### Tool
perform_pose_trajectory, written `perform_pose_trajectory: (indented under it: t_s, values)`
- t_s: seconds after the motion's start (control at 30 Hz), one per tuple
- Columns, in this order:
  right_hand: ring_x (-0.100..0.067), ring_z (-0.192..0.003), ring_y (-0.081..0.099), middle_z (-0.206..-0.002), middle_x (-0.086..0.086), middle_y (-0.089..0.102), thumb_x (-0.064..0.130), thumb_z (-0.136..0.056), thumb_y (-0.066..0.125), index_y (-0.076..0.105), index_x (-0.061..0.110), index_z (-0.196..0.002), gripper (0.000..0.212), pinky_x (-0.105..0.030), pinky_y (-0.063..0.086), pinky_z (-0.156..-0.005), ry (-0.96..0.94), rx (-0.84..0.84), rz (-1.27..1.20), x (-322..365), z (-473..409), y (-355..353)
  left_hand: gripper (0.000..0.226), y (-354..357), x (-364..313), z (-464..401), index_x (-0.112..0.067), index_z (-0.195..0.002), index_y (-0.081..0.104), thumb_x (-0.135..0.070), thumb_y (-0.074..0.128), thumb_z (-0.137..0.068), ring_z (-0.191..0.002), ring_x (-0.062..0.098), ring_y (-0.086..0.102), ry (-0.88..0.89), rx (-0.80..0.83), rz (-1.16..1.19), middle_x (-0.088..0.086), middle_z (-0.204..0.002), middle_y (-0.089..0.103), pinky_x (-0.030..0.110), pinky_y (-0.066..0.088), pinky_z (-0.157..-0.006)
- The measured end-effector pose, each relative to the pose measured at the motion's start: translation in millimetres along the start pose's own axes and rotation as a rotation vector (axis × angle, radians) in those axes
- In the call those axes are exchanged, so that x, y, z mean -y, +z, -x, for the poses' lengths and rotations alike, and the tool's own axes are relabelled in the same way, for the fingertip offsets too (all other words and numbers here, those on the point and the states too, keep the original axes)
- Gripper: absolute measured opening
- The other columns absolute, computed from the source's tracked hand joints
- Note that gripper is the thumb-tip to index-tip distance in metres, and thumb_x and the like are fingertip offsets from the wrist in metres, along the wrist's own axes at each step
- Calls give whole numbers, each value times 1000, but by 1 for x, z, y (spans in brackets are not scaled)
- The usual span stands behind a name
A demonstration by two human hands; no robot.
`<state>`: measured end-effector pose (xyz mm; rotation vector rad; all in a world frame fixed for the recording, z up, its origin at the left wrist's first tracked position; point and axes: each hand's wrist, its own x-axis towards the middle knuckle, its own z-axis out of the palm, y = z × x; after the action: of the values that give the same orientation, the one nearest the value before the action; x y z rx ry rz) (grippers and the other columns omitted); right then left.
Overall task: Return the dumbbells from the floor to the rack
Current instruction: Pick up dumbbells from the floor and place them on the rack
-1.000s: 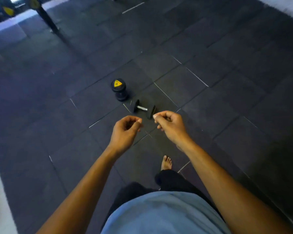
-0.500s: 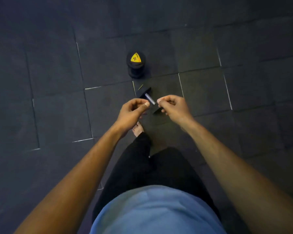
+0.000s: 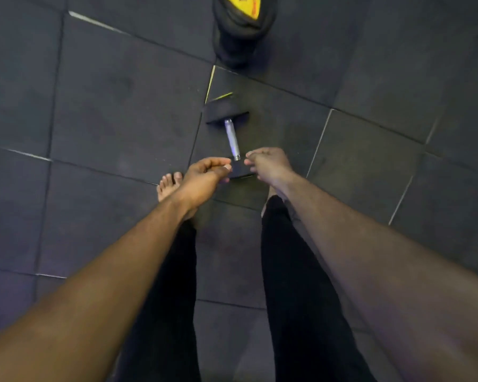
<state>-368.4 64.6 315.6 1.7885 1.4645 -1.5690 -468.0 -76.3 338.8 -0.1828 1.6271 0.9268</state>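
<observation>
A small black dumbbell with a silver handle lies on the dark floor mats just ahead of my feet. Its near head is partly hidden behind my hands. My left hand and my right hand hover above that near end, both with fingers curled loosely and nothing in them. A larger black dumbbell with a yellow label stands on end farther ahead, cut off by the top edge. The rack is out of view.
Dark rubber floor tiles with pale seams cover everything in view. My bare left foot shows beside the left hand, and my black trouser legs fill the lower middle.
The view has dropped and closed in on the small dumbbell, which now lies right under my hands. The big dumbbell has slid to the top edge. Both hands stay empty.
</observation>
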Motion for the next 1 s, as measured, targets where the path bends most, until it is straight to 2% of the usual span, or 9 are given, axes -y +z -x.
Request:
perform_pose_trajectory:
  t_s: [0.13,0.23,0.3,0.43,0.53,0.63,0.77,0.9,1.0]
  values:
    - [-16,-85,72,-86,3,79,25,-90,71,73,23,-72,18,-32,56,-76,-60,11,99,-11,-120,4,28,32,40,-112,-8,-123,66,-14,67,-96,-90,15,65,-28,-134,90,7,-109,71,10,51,-63]
    - [-12,-72,62,-75,4,69,24,-91,74,79,8,-86,17,-27,48,-66,-109,46,159,-22,-192,15,35,48,64,-190,-12,-120,68,-19,76,-88,-99,19,70,-43,-219,145,4,-108,73,25,55,-86]
    - [-13,-74,56,-78,0,64,24,-92,74,77,-3,-96,28,-26,43,-68,-130,102,220,-28,-229,26,40,53,75,-231,-14,-120,66,-23,80,-84,-96,16,69,-62,-278,159,4,-111,74,27,56,-89]
    - [-5,-63,63,-76,3,68,25,-93,75,70,11,-80,20,-18,46,-58,-112,235,369,-26,-279,49,49,59,95,-289,-13,-117,63,-34,81,-77,-91,15,68,-158,-233,46,2,-104,71,28,57,-82]
    - [-15,-96,72,-106,-4,76,38,-83,83,74,8,-112,43,-29,57,-87,-99,305,383,-20,-306,78,45,56,110,-315,-14,-107,72,-38,74,-69,-86,20,72,-153,-191,-72,5,-96,75,31,61,-82]
    - [-20,-112,73,-115,-4,79,25,-88,82,77,12,-111,27,-40,55,-108,-30,423,230,-19,-327,93,13,55,111,-326,-10,-97,74,-17,69,-87,-76,15,68,-116,-52,-113,2,-84,73,17,54,-68]
    - [-19,-111,73,-103,-1,81,26,-98,71,73,14,-99,12,-53,47,-115,32,547,86,-23,-328,94,27,51,120,-338,-16,-106,72,-16,71,-80,-109,19,70,-66,158,-64,7,-109,76,28,54,-96]
    - [-24,-89,74,-72,0,76,36,-96,75,72,14,-79,28,-62,46,-109,54,445,110,-24,-320,97,21,60,126,-324,-12,-112,70,-8,69,-91,-99,20,68,7,2,-88,9,-106,73,35,55,-98]
    - [-26,-94,75,-87,-4,81,33,-96,70,78,18,-74,28,-66,49,-107,-40,397,141,-21,-301,98,27,54,125,-312,-20,-107,72,-23,76,-80,-95,16,71,34,-37,-104,0,-100,76,42,55,-98]
